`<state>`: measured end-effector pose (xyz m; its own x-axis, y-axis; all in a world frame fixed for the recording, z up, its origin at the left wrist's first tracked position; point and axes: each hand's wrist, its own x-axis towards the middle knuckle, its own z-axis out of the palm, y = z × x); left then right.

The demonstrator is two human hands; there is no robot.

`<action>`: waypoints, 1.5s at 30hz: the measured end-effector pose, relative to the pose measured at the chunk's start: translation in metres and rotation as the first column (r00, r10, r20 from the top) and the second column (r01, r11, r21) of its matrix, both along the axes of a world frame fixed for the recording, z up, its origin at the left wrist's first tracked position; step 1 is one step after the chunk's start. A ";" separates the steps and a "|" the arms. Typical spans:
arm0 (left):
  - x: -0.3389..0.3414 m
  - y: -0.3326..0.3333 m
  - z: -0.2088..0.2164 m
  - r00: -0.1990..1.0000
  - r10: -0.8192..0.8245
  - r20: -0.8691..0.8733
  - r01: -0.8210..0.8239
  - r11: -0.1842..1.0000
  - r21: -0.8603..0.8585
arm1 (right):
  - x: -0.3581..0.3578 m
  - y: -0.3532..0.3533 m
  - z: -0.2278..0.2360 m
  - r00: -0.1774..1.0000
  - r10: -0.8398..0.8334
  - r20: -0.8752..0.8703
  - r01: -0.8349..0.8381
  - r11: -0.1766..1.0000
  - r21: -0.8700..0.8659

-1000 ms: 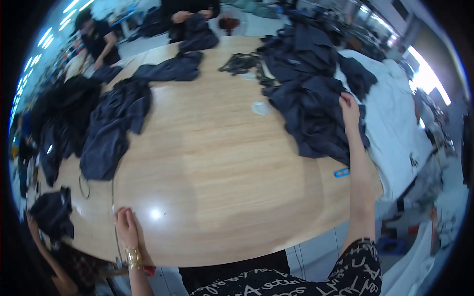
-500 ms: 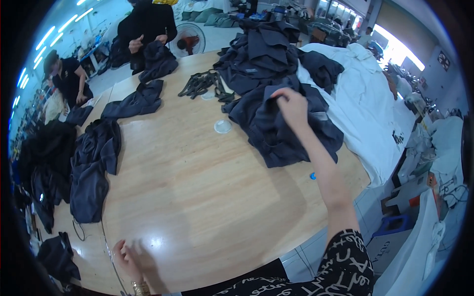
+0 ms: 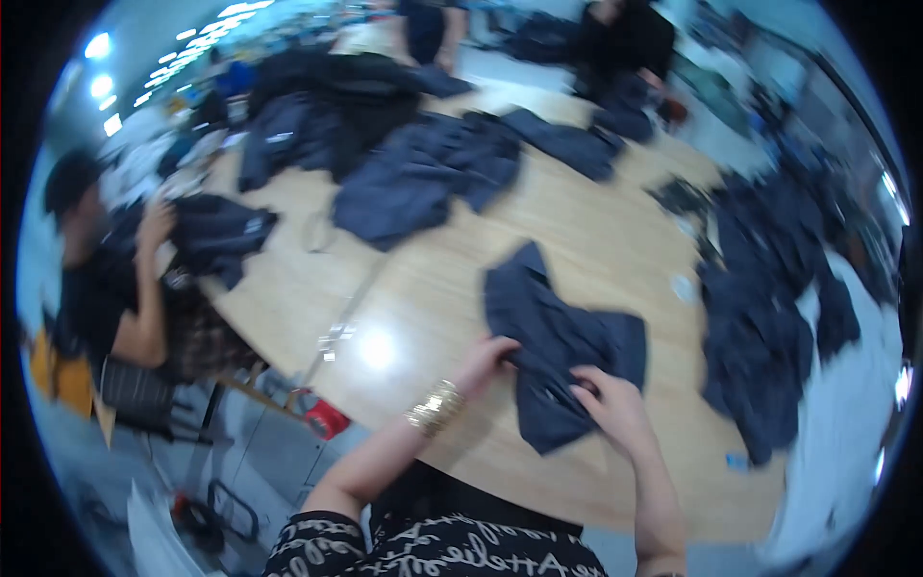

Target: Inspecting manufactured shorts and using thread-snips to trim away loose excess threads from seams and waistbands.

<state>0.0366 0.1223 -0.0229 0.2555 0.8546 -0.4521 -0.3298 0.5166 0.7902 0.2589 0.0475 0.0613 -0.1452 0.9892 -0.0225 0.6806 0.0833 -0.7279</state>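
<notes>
A dark navy garment [image 3: 567, 337] lies partly spread and creased on the wooden table before me, slightly blurred. Its exact cut is hard to make out. At its left edge, my left hand [image 3: 488, 363] is closed on the cloth, a gold bracelet on that wrist. Lower on the garment, my right hand [image 3: 612, 404] pinches a fold between thumb and fingers. Both hands stay low over the tabletop [image 3: 423, 279], near its front edge.
More dark garments [image 3: 423, 173] lie across the table's far left. A tall dark pile [image 3: 760, 317] stands at the right beside white sheeting [image 3: 856, 385]. One person [image 3: 106, 279] sits at the left handling dark cloth; others stand at the far side. A red roll [image 3: 325, 419] hangs by the edge.
My view has swung left. My right hand has come from the pile with a dark garment, now in front of me. My left hand, empty before, now grips its edge.
</notes>
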 end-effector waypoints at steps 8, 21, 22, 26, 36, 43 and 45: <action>0.007 -0.038 0.072 0.945 -0.326 0.009 0.281 0.831 0.480 | -0.046 0.032 -0.044 0.932 0.112 -0.346 -0.082 0.992 0.099; -0.015 -0.079 0.132 0.682 -0.592 -0.430 0.670 0.268 0.693 | -0.064 -0.036 -0.060 0.731 -0.136 -0.669 -0.083 0.955 -0.285; -0.032 -0.077 0.139 0.698 -0.570 -0.434 0.677 0.329 0.658 | -0.062 -0.011 -0.043 0.708 -0.162 -0.688 -0.096 0.943 -0.320; -0.096 -0.063 0.132 0.967 -0.255 0.023 0.215 0.856 0.471 | -0.086 -0.010 -0.023 0.608 -0.305 -0.733 -0.102 0.886 -0.453; -0.067 -0.071 0.064 0.987 -0.117 -0.111 0.158 0.846 0.510 | -0.096 -0.034 0.041 0.573 0.032 -0.819 -0.340 0.919 -0.202; -0.112 -0.062 0.068 0.947 -0.320 0.027 0.297 0.905 0.306 | -0.048 0.012 0.079 -0.247 -0.150 -0.957 -0.190 0.976 -0.104; -0.127 -0.057 0.072 0.927 -0.104 0.359 -0.009 0.954 0.299 | -0.021 0.019 0.055 -0.213 -0.187 -0.959 -0.016 0.982 -0.188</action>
